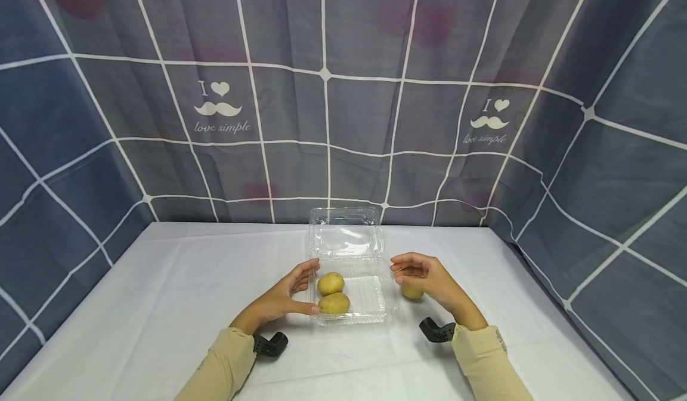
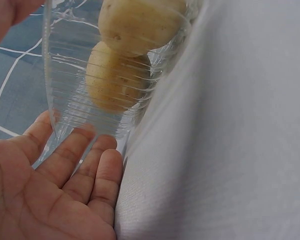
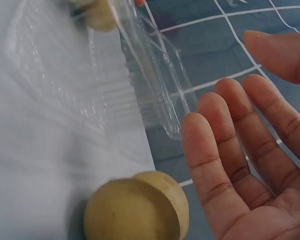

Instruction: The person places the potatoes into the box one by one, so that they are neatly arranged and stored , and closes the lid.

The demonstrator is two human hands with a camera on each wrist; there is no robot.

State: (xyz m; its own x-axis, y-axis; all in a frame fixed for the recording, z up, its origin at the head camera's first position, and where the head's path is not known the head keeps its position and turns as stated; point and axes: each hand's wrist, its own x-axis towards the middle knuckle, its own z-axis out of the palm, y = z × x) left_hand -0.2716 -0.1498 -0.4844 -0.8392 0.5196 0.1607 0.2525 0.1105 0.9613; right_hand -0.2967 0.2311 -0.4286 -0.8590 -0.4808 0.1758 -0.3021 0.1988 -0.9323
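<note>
A clear plastic clamshell box (image 1: 370, 290) lies on the white cloth with its lid (image 1: 346, 234) raised at the back. Inside, along the left side, sit two potatoes: a rounder one (image 1: 330, 283) behind and a longer one (image 1: 334, 304) in front. My left hand (image 1: 284, 293) touches the box's left side, fingers extended along the ribbed wall and thumb near the front corner. To the right of the box, my right hand (image 3: 255, 165) is held with straight fingers and nothing in its grasp. Beside it are two overlapping potatoes (image 3: 132, 212), partly hidden by the hand in the head view.
White cloth (image 1: 177, 305) covers the table. Dark grey-blue checked curtains (image 1: 290, 114) stand behind the table and at both sides. A black wrist mount (image 1: 271, 344) sticks out from the left sleeve, and another (image 1: 437, 330) from the right.
</note>
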